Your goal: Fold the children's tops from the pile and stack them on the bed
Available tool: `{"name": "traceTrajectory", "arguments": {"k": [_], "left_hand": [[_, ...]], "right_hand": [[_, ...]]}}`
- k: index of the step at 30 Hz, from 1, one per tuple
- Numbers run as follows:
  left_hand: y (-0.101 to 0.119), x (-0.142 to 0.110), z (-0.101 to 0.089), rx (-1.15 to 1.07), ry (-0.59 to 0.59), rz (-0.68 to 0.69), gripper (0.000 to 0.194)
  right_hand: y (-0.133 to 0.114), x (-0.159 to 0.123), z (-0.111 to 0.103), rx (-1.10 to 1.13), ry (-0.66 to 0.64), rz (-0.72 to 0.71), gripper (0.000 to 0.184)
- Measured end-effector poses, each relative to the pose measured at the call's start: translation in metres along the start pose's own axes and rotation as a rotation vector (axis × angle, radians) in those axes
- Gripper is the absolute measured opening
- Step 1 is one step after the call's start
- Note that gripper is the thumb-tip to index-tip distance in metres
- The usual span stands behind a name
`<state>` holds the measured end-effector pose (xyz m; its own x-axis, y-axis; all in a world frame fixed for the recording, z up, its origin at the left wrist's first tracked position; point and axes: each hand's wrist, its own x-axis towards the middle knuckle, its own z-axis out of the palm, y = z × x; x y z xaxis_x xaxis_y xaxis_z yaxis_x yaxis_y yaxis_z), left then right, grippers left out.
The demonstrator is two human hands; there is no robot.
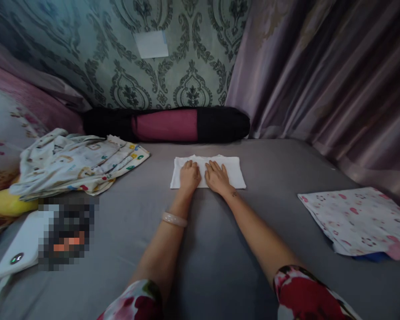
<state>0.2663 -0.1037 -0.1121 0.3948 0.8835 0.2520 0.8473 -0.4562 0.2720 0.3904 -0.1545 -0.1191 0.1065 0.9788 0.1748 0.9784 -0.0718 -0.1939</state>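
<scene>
A small white folded cloth (235,173) lies flat on the grey bed sheet (220,249), near the far end of the bed. My left hand (190,175) rests palm down on the cloth's middle left, fingers stretched flat. My right hand (216,176) lies beside it on the cloth, also flat with fingers extended. The two hands are side by side, nearly touching. A pale bangle (174,218) sits on my left wrist.
A heap of white printed clothes (76,162) lies at the left. A folded patterned cloth stack (356,220) sits at the right. A black and maroon bolster (166,124) lies against the patterned wall. A white device (20,246) is at the near left; curtains hang on the right.
</scene>
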Motion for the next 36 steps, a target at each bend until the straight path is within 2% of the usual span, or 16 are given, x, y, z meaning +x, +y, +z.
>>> {"name": "traceTrajectory", "arguments": {"k": [5,8,11,17,23,27,36], "left_hand": [[-0.028,0.003,-0.013,-0.027,0.170,-0.276,0.036],[-0.041,0.002,-0.016,-0.062,0.183,-0.419,0.037],[-0.050,0.002,-0.017,-0.111,0.152,-0.493,0.035],[-0.056,0.004,-0.018,-0.227,0.055,-0.525,0.033],[-0.055,0.003,-0.023,-0.254,0.020,-0.551,0.030],[-0.054,0.003,-0.025,-0.257,0.019,-0.552,0.030],[-0.053,0.000,-0.029,-0.261,-0.010,-0.554,0.029]], "right_hand": [[-0.009,0.018,-0.009,-0.012,-0.062,-0.002,0.049],[-0.018,0.030,-0.007,0.005,-0.056,-0.030,0.053],[-0.023,0.036,0.002,0.028,-0.081,-0.008,0.056],[-0.022,0.038,0.017,0.027,-0.080,0.019,0.057],[-0.022,0.038,0.012,0.021,-0.097,0.021,0.058],[-0.031,0.041,0.011,0.034,-0.099,0.014,0.058],[-0.052,0.044,0.024,0.037,-0.045,0.022,0.057]]}}
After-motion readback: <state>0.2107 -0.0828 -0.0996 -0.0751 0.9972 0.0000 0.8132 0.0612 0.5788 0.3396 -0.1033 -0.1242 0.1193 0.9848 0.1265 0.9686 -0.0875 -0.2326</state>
